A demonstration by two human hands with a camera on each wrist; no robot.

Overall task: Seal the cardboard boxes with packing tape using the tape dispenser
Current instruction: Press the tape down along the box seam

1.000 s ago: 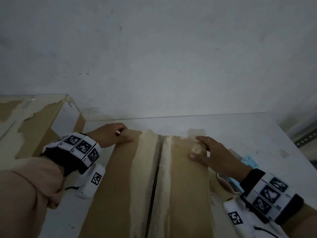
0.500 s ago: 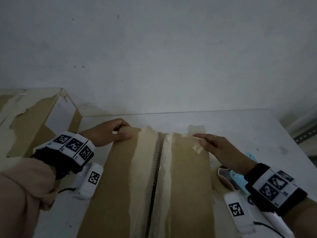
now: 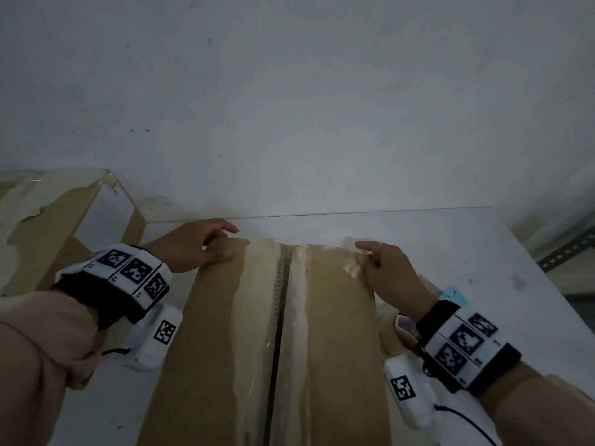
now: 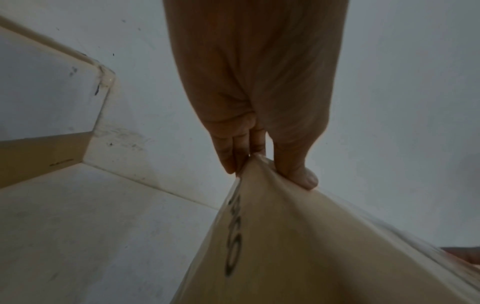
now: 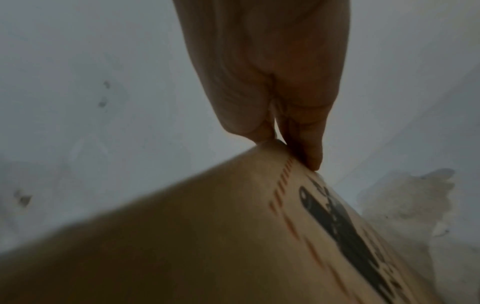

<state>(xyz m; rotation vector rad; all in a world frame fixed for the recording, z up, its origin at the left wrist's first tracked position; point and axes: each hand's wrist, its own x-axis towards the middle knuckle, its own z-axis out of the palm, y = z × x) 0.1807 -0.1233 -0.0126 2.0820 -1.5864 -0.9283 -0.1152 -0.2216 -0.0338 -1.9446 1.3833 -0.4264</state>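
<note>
A brown cardboard box (image 3: 225, 349) lies in the middle of the white table, flaps closed. A dark seam (image 3: 280, 317) runs down its top between strips of old tape residue. My left hand (image 3: 222, 241) grips the far left corner, thumb on top and fingers over the edge. The left wrist view shows the left hand (image 4: 262, 162) pinching that corner of the box (image 4: 298, 246). My right hand (image 3: 367, 252) holds the far right corner; in the right wrist view the right hand (image 5: 283, 148) pinches the box (image 5: 182, 236). The blue tape dispenser (image 3: 452, 292) lies behind my right wrist, mostly hidden.
A second cardboard box (image 3: 42, 226) with torn tape stands at the far left against the wall. The white table (image 3: 450, 239) stretches right of the box to its edge. A perforated metal bracket (image 3: 570, 252) shows beyond that edge.
My right hand slid from lying flat on the right flap to the far right corner and now pinches it. The left hand has kept its hold on the far left corner.
</note>
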